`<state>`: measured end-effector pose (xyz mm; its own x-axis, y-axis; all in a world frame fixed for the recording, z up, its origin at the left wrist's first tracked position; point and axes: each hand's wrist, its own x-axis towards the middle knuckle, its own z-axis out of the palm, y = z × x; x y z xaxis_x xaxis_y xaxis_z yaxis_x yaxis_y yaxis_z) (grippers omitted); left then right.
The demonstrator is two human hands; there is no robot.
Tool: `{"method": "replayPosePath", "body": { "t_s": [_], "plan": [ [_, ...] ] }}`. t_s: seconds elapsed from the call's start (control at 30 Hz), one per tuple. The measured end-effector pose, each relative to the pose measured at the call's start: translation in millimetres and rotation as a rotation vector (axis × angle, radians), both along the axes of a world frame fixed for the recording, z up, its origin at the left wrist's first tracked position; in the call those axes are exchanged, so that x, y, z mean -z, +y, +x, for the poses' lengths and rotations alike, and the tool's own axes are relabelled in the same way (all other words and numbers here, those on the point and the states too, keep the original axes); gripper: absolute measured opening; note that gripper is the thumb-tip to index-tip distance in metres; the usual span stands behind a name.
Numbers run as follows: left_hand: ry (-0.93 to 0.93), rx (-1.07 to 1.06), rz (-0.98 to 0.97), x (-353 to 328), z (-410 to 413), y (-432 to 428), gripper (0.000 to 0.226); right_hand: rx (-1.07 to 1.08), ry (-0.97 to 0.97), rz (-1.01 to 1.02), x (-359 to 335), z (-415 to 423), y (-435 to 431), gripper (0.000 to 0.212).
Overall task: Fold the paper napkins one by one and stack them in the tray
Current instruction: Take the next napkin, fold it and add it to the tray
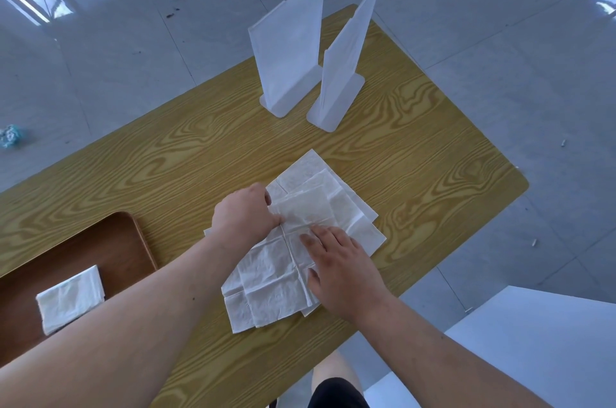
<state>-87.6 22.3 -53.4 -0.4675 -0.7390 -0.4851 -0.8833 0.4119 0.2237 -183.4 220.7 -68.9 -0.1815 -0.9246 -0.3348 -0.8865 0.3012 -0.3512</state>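
A loose pile of white paper napkins lies spread on the wooden table. The top napkin is partly folded over on itself. My left hand pinches the left edge of that folded flap. My right hand lies flat on the pile with fingers spread, pressing along the crease. A brown wooden tray sits at the table's left edge and holds one folded napkin, lying flat. My left forearm crosses over the tray's near corner.
Two white plastic stands rise upright at the far side of the table. A white box or surface is at lower right. The floor is glossy grey tile, with a teal crumpled scrap at left.
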Motion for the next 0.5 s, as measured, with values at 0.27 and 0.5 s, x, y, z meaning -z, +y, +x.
{"method": "replayPosePath", "body": {
  "t_s": [0.27,0.5],
  "plan": [
    [0.006,0.081,0.029,4,3,-1,0.019,-0.023,0.049,-0.034,5,2,4,0.060],
    [0.037,0.107,0.026,4,9,-2,0.020,-0.056,0.115,-0.093,14,7,15,0.058]
  ]
}}
